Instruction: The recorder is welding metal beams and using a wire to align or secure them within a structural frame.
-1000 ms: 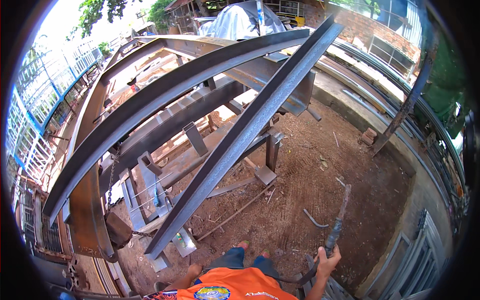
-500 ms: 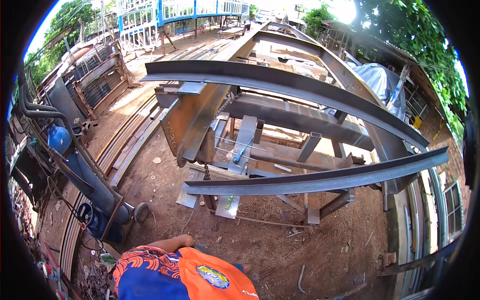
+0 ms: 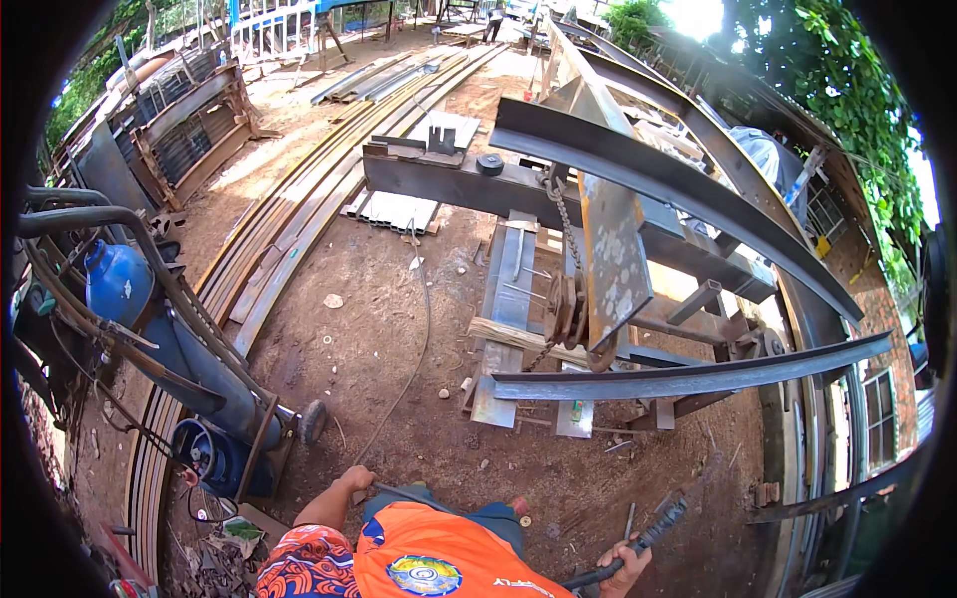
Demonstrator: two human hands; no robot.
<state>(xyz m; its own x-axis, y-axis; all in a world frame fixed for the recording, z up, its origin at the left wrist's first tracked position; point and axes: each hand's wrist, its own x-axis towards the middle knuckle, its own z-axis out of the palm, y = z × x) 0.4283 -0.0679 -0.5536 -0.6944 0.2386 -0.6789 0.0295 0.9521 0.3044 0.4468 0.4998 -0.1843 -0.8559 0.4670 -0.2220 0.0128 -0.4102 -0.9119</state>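
- Two long curved steel beams dominate the view: the upper one arcs from the middle top down toward the right, the lower one runs nearly level just beyond the person's right side. Both rest on a welded steel frame on the dirt ground.
- One stack of long flat steel strips lies on the ground at left, its long axis running away from the person toward the top.
- Two gas cylinders sit on a cart at left: a blue one and a darker grey one leaning beside it.
- One chain hangs down the frame to a hoist block.
- One thin cable trails across the dirt from the frame toward the left hand. That grip is closed on a thin dark line or hose at the person's waist; I cannot tell whether it is this same cable.
- One dark rod-like tool is in the right hand, the grip clamped around its handle. Its long axis points up and right, toward the lower beam, which lies ahead and slightly right of it. The right hand is the nearer one to that beam.
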